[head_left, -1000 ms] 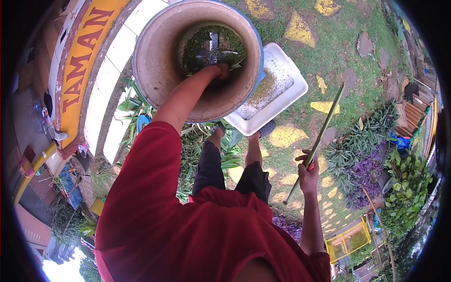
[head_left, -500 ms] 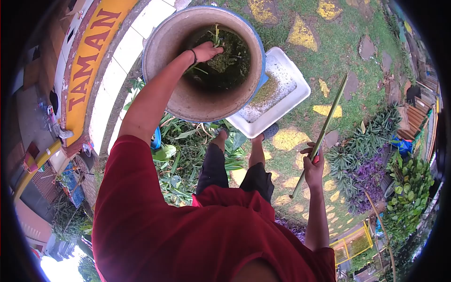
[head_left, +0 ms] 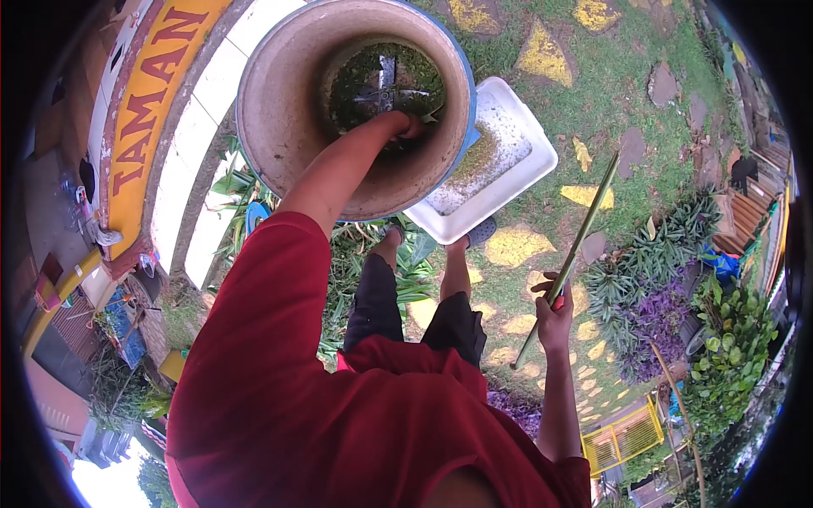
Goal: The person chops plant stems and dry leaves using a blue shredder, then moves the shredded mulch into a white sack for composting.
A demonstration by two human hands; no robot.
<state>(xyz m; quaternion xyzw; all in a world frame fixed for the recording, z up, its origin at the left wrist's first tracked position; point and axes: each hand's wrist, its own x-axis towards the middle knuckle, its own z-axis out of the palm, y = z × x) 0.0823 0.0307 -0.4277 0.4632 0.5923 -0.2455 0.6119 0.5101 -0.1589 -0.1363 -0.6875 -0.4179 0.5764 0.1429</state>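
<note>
My left hand (head_left: 412, 127) reaches deep into a drum (head_left: 279, 127) with a blue outer rim, its fingers mostly hidden in shadow beside a metal cross-shaped blade (head_left: 387, 96). Finely chopped greenery (head_left: 351, 80) covers the drum's floor around that blade. A small green scrap (head_left: 437, 110) shows beside the fingers. Out to the side, my right hand (head_left: 555, 317) is closed around a long green stick (head_left: 584, 229), held slanting. Something small and red (head_left: 559, 301) shows in the same grip.
A white tray (head_left: 542, 161) with bits of chopped green sits under the drum's right side. Below the drum grow leafy plants (head_left: 339, 284). Yellow stepping stones (head_left: 517, 245) dot the grass, and purple plants (head_left: 665, 330) stand at the right. A painted yellow wall (head_left: 127, 203) curves along the left.
My left hand has moved down and right inside the drum, the green stem has gone from view, and the cross-shaped blade now shows. My right hand with the stick has shifted slightly lower.
</note>
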